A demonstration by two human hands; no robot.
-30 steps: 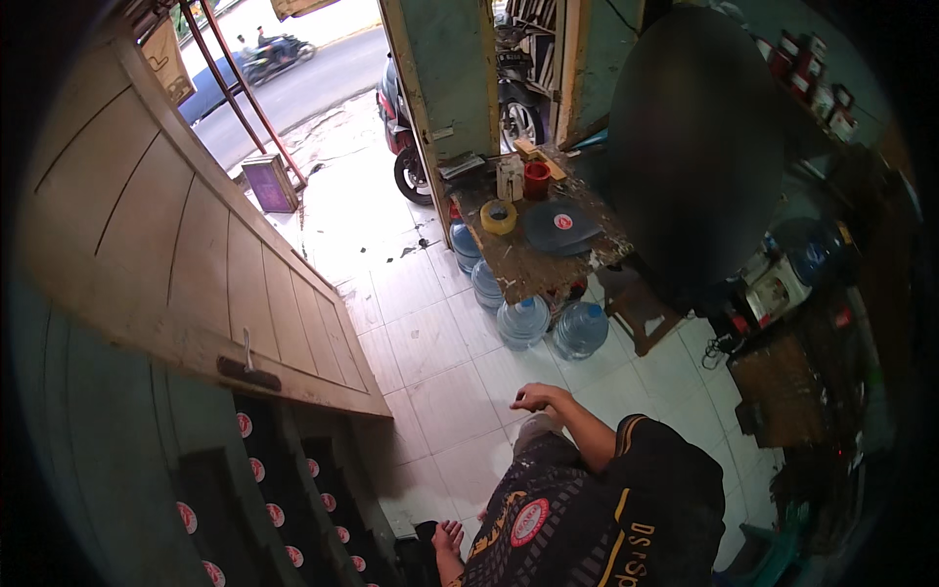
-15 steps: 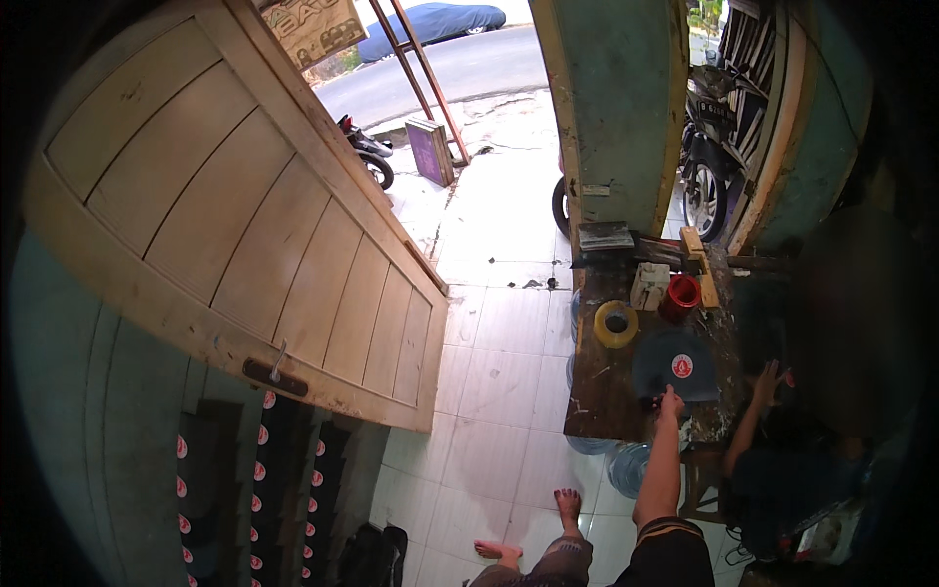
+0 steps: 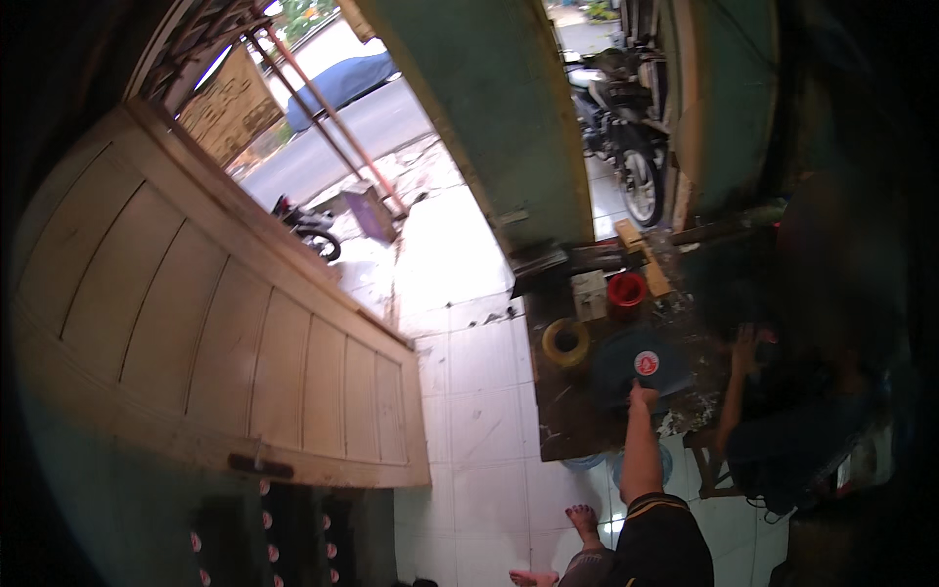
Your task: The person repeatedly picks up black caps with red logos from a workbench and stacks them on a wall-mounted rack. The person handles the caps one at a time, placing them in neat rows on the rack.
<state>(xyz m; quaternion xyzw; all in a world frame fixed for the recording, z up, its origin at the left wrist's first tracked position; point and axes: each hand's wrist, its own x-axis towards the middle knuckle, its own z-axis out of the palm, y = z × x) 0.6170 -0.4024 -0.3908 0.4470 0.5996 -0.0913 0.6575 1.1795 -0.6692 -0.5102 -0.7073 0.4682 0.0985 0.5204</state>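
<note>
My right hand [image 3: 642, 396] reaches over the dark wooden table [image 3: 559, 430], its bare arm coming out of a black sleeve with a yellow stripe. The fingers are closed at the near edge of a dark flat sheet [image 3: 611, 370], seemingly pinching it. A round red-and-white sticker [image 3: 647, 363] shows on the sheet, just beyond my fingertips. My left hand is out of view. Beside the sheet are a roll of yellowish tape [image 3: 566, 342] and a red cup-like container [image 3: 626, 290].
At right, another person's hand [image 3: 745, 350] is near the table. Behind the container lie a pale block [image 3: 590, 295] and a wooden piece [image 3: 642, 258]. A wooden door [image 3: 235, 333] stands at left, above dark pieces with round stickers [image 3: 267, 520]. A motorcycle [image 3: 626, 147] is outside.
The view has tilted and swung, so the table sits further left and the door lower. My right hand stays at the sheet's near edge.
</note>
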